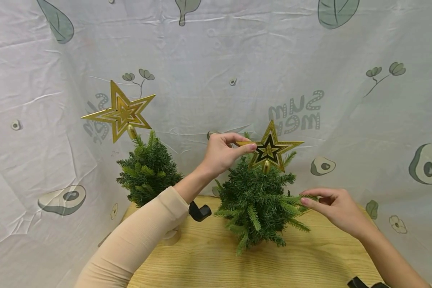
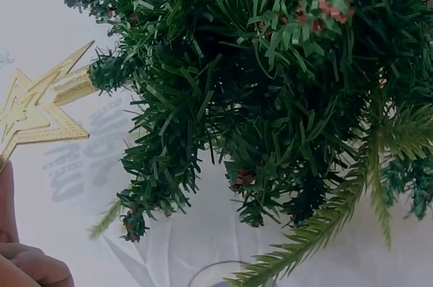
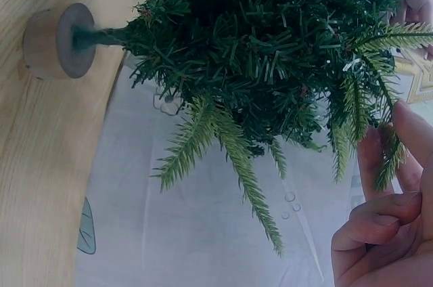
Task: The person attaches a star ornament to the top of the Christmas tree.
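A small artificial Christmas tree stands upright on the table, with a gold star topper at its peak. My left hand pinches the star's left point between thumb and fingers. At the tree's right side, my right hand pinches the tip of a light green branch. The right wrist view shows the curled fingers around that drooping sprig, and the tree's round wooden base. Part of the star shows at the left wrist view's edge, with fingertips just below it.
A second small tree, topped by a larger tilted gold star, stands to the left behind my left forearm. Black curved objects lie near that forearm and at the table's front right. A patterned sheet hangs behind the wooden table.
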A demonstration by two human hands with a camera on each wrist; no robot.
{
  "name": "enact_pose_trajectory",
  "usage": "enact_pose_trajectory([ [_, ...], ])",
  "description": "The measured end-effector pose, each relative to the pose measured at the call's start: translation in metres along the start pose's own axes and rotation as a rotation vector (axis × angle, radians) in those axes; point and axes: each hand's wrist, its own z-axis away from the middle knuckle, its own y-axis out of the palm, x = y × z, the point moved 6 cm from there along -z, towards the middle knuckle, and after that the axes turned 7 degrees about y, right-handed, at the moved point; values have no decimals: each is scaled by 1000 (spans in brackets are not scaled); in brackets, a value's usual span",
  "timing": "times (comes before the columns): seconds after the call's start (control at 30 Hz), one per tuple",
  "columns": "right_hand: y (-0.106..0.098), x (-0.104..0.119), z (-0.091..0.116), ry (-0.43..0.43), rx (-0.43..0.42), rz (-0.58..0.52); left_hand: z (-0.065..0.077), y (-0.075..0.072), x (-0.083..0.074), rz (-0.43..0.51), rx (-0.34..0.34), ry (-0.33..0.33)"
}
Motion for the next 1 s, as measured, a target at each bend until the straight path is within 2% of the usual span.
enact_pose_trajectory([
  [0.53,-4,0,1,30,-14,4,2,-1,-2,-53,17,0],
  [0.83,-12,2,1,6,-61,-52,1,-11,-6,26,-44,-23],
  [1.0,-19,1,3,18,-116,-64,2,-24,-9,26,-87,0],
])
